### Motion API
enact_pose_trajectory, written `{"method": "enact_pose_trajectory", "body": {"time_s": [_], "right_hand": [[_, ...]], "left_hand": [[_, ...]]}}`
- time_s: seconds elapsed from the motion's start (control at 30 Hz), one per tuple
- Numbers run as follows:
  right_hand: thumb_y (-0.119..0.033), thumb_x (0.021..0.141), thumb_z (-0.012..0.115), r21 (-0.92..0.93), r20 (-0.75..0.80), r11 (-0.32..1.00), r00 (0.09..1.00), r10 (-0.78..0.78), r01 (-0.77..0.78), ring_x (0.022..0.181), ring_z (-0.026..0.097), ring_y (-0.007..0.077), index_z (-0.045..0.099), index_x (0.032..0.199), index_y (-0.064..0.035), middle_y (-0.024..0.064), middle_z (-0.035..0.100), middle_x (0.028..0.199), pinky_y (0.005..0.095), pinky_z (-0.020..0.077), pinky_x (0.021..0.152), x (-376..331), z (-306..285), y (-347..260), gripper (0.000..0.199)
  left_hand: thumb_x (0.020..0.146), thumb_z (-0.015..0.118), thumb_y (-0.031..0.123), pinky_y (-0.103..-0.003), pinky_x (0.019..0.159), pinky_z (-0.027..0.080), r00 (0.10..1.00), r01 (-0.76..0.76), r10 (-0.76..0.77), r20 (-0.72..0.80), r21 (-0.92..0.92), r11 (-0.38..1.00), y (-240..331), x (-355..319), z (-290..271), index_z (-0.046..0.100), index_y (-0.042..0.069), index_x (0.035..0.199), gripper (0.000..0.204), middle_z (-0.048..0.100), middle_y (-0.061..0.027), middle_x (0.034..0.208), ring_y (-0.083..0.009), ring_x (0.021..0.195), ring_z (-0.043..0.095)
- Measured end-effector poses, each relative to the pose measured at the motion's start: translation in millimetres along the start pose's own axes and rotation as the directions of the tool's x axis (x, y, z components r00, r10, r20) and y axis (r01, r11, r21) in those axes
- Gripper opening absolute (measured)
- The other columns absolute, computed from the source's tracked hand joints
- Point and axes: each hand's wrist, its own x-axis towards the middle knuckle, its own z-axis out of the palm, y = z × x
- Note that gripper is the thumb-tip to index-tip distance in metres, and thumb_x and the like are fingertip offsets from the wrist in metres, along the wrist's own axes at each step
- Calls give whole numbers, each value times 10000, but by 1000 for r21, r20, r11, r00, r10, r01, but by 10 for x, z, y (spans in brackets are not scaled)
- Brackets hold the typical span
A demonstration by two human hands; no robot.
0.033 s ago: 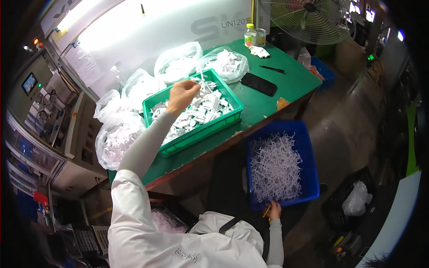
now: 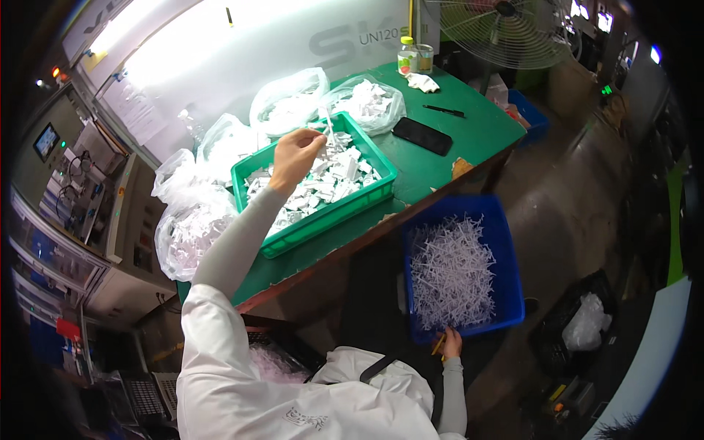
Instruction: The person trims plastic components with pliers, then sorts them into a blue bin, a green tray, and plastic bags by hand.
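My left hand (image 2: 295,157) is raised above a green plastic crate (image 2: 326,209), its fingers pinched on a thin white plastic piece (image 2: 329,132) that sticks up from them. Many small white plastic parts (image 2: 339,176) lie heaped in the crate. Lower right, my right hand (image 2: 452,343) is at the near rim of a blue bin (image 2: 510,293), closed around a small tool with yellow handles (image 2: 438,345); the tool's working end is hidden. Thin white plastic sticks (image 2: 453,275) fill much of that bin.
Clear bags of white parts (image 2: 290,106) crowd the crate's left and far sides on a green table (image 2: 477,128). A phone (image 2: 422,137), a pen (image 2: 444,111) and a bottle (image 2: 408,57) are to the right. A black crate (image 2: 576,330) with a clear bag stands on the floor.
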Motion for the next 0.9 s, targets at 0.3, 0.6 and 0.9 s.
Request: {"method": "enact_pose_trajectory", "body": {"time_s": [0.3,0.6,0.9], "right_hand": [[-286,894,552,-314,-111,932,968,-224,180,643,557,137,600,1031,-37,61,614,805,283,454,568,112,244,-19,289],[-421,883,532,-509,13,752,877,-481,419,870,617,346,592,1024,-55,172,642,891,389,470,745,-553,411,-405,396],[-392,884,560,-433,137,763,871,-471,481,728,639,200,588,1054,-31,101,651,786,315,488,692,-421,424,-264,400]], "left_hand": [[878,623,133,-218,651,491,520,521,-78,851,-244,818,431,-1478,1392,605,-4,1034,208,635,-26,843,-73,740,590],[845,657,141,-229,694,498,167,741,-360,918,123,660,-998,-2562,2522,584,28,1137,321,642,-56,969,-109,791,594],[862,630,114,-240,757,485,189,700,-390,901,155,698,-990,-2584,2485,591,26,1126,281,637,-44,954,-107,851,590]]}}
